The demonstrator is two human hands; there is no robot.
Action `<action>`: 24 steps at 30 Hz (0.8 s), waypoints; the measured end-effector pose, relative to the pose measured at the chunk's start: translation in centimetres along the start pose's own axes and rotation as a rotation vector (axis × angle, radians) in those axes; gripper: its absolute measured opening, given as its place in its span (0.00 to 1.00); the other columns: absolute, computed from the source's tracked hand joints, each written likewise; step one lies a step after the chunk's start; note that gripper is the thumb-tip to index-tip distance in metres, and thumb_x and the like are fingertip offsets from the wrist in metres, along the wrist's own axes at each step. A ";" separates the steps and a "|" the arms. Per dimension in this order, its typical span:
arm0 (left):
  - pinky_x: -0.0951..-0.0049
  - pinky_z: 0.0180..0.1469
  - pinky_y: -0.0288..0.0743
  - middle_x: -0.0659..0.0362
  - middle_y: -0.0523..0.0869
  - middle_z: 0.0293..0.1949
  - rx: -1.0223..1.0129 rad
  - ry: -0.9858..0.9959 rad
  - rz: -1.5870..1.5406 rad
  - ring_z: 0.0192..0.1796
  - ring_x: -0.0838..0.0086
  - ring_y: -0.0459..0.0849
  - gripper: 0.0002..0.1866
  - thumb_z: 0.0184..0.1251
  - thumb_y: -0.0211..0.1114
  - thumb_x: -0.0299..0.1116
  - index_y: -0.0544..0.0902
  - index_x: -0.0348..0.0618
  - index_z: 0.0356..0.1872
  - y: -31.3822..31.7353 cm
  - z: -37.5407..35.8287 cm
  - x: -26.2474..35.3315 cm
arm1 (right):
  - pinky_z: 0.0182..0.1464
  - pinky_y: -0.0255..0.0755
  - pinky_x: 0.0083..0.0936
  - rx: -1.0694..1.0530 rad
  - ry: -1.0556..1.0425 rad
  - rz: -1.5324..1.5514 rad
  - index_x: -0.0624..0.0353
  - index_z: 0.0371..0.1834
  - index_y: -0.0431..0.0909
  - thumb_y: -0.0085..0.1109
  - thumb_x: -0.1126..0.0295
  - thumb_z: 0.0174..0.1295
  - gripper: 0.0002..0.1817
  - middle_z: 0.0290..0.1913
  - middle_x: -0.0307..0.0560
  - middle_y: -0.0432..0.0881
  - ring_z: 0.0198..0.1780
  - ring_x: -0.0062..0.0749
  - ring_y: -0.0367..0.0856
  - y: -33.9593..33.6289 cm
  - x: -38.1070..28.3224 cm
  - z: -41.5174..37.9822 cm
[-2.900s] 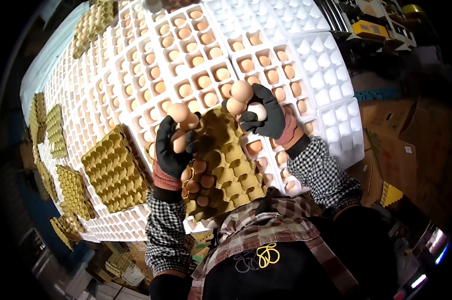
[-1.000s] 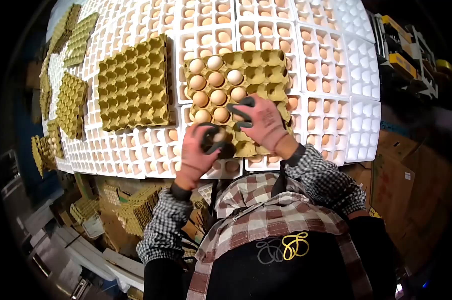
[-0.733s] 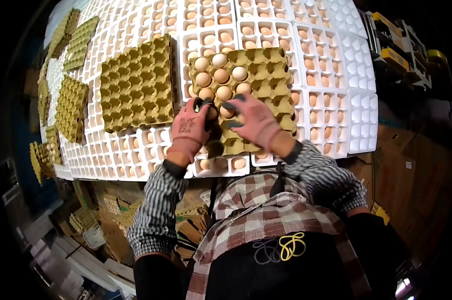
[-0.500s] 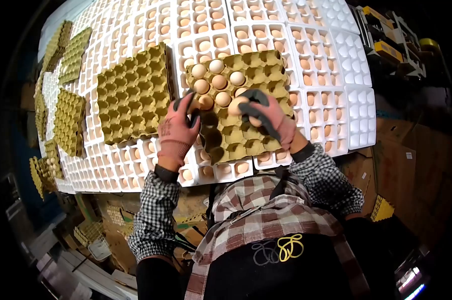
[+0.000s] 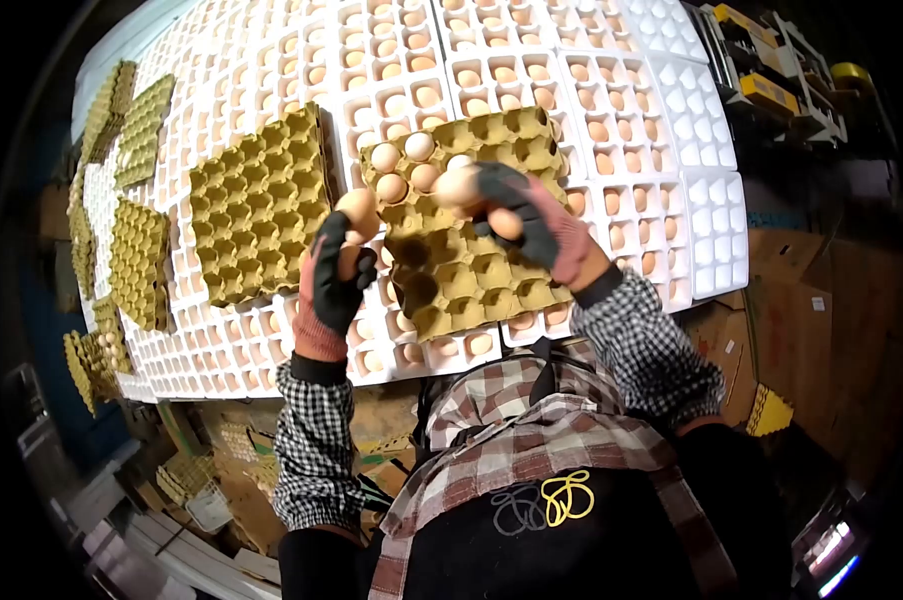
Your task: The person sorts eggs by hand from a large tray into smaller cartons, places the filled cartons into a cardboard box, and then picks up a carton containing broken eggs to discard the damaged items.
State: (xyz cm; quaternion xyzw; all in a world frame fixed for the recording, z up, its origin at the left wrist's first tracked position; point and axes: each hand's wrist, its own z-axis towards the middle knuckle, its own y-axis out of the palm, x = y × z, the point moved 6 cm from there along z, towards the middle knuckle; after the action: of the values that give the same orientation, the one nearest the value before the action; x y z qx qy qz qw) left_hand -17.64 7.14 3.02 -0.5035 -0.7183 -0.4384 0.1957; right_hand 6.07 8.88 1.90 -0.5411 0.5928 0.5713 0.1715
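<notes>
My left hand, in a pink and black glove, is closed around eggs, with one pale egg at its fingertips and others partly hidden by the fingers. My right hand, gloved alike, also grips eggs: a blurred one at the fingertips and a brown one against the fingers. Both are above or beside a yellow-brown pulp egg tray. Several eggs sit in its upper left cups, while the lower and right cups hold none.
A stack of pulp trays lies to the left, with more trays farther off. White foam trays filled with eggs spread beneath them. Unfilled foam trays line the right edge. Cardboard boxes stand at the right.
Both hands have lifted eggs out of the pulp tray's cups. My left hand has turned, showing its black palm side, and moved left. My right hand has shifted slightly up and left.
</notes>
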 end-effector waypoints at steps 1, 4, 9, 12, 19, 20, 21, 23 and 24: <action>0.84 0.23 0.67 0.49 0.84 0.44 -0.182 -0.121 -0.350 0.24 0.77 0.75 0.28 0.69 0.55 0.58 0.77 0.47 0.58 0.9 -1.0 -1.1 | 0.35 0.74 0.29 -0.042 -0.098 0.375 0.55 0.55 0.75 0.58 0.52 0.64 0.23 0.59 0.57 0.74 0.32 0.29 0.77 -0.4 1.2 -1.8; 0.76 0.26 0.67 0.44 0.72 0.64 -0.374 -0.224 -0.773 0.27 0.76 0.73 0.33 0.69 0.50 0.63 0.72 0.50 0.65 7.5 -3.3 -3.2 | 0.26 0.63 0.24 -0.203 0.268 1.270 0.51 0.57 0.75 0.49 0.41 0.64 0.29 0.59 0.59 0.74 0.24 0.26 0.67 1.2 1.2 -4.5; 0.77 0.24 0.64 0.49 0.80 0.49 -0.345 -0.146 -0.485 0.24 0.77 0.70 0.33 0.69 0.50 0.63 0.71 0.50 0.64 15.1 -2.8 -6.8 | 0.29 0.63 0.22 -0.334 0.237 1.427 0.54 0.54 0.74 0.48 0.43 0.67 0.27 0.59 0.51 0.76 0.26 0.22 0.68 -2.6 -1.7 -9.2; 0.80 0.22 0.65 0.53 0.83 0.39 -0.014 -0.196 -0.145 0.23 0.78 0.71 0.34 0.69 0.52 0.62 0.71 0.47 0.64 19.2 0.1 -10.2 | 0.43 0.76 0.25 0.176 -0.413 0.023 0.58 0.63 0.70 0.57 0.67 0.67 0.22 0.57 0.47 0.78 0.41 0.23 0.78 -12.8 -4.1 -15.8; 0.59 0.51 0.77 0.50 0.77 0.53 -0.110 0.664 1.240 0.52 0.54 0.80 0.27 0.44 0.78 0.36 0.81 0.55 0.50 41.5 7.6 -15.5 | 0.50 0.77 0.30 1.072 -0.512 -1.004 0.59 0.49 0.79 0.75 0.74 0.43 0.26 0.52 0.47 0.77 0.50 0.38 0.80 -35.7 -14.5 -23.8; 0.60 0.51 0.77 0.51 0.81 0.48 -0.044 0.747 1.411 0.52 0.56 0.80 0.26 0.45 0.78 0.40 0.82 0.55 0.50 44.4 8.6 -16.0 | 0.52 0.76 0.34 1.111 -0.420 -1.077 0.54 0.47 0.79 0.78 0.67 0.38 0.28 0.51 0.49 0.75 0.51 0.46 0.78 -36.5 -15.1 -22.8; 0.61 0.50 0.77 0.50 0.76 0.54 0.038 0.655 1.566 0.55 0.55 0.78 0.25 0.48 0.76 0.41 0.81 0.58 0.51 45.7 10.5 -17.4 | 0.54 0.76 0.35 1.088 -0.175 -1.237 0.48 0.50 0.78 0.77 0.61 0.41 0.28 0.53 0.49 0.74 0.53 0.47 0.78 -36.9 -15.6 -21.5; 0.60 0.50 0.77 0.49 0.71 0.57 0.071 0.390 1.528 0.57 0.54 0.77 0.25 0.48 0.75 0.42 0.81 0.58 0.51 46.4 13.1 -18.7 | 0.55 0.75 0.35 0.919 -0.025 -1.310 0.44 0.54 0.77 0.74 0.62 0.45 0.29 0.55 0.49 0.73 0.55 0.48 0.77 -38.8 -15.6 -19.2; 0.59 0.49 0.77 0.50 0.73 0.52 0.060 0.535 1.518 0.55 0.54 0.78 0.23 0.50 0.74 0.41 0.81 0.59 0.50 46.9 13.7 -18.8 | 0.55 0.75 0.35 0.929 -0.036 -1.299 0.44 0.54 0.77 0.74 0.62 0.45 0.29 0.55 0.49 0.73 0.55 0.48 0.77 -40.1 -15.6 -19.0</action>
State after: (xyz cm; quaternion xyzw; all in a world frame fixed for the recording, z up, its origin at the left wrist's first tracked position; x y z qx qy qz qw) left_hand 34.35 13.19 2.40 -0.7269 -0.1206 -0.2720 0.6189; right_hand 53.10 9.02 0.42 -0.6423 0.3335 0.0604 0.6874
